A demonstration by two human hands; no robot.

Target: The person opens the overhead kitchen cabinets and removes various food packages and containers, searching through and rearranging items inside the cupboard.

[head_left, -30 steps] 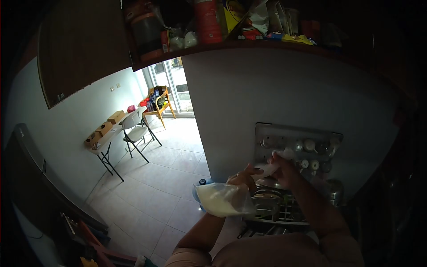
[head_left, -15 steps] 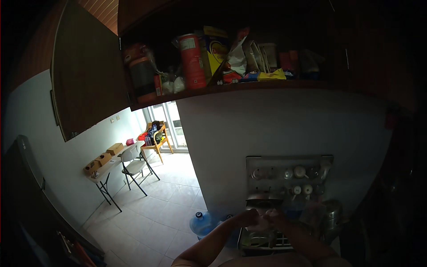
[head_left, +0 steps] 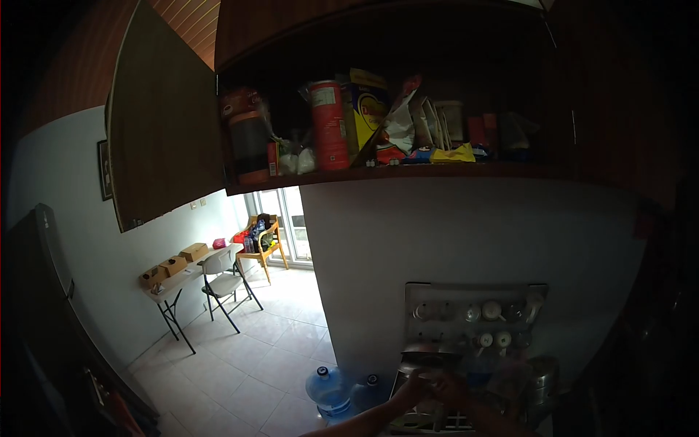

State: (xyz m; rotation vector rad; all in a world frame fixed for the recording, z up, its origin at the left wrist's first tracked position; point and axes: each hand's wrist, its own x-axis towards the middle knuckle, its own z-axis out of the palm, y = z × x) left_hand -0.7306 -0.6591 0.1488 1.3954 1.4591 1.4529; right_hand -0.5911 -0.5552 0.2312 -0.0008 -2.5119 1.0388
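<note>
Apparently working with left hand (head_left: 415, 386) and right hand (head_left: 451, 390) close together at five o'clock, above the dish rack (head_left: 457, 423). Too dim to tell whether pinching or spread-fingered, or to make out anything held between them. Probably calls next for steady two-handed control.

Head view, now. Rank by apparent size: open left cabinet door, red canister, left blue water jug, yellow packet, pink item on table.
1. Open left cabinet door
2. Red canister and left blue water jug, unranked: canister taller, jug wider
3. Yellow packet
4. Pink item
</note>
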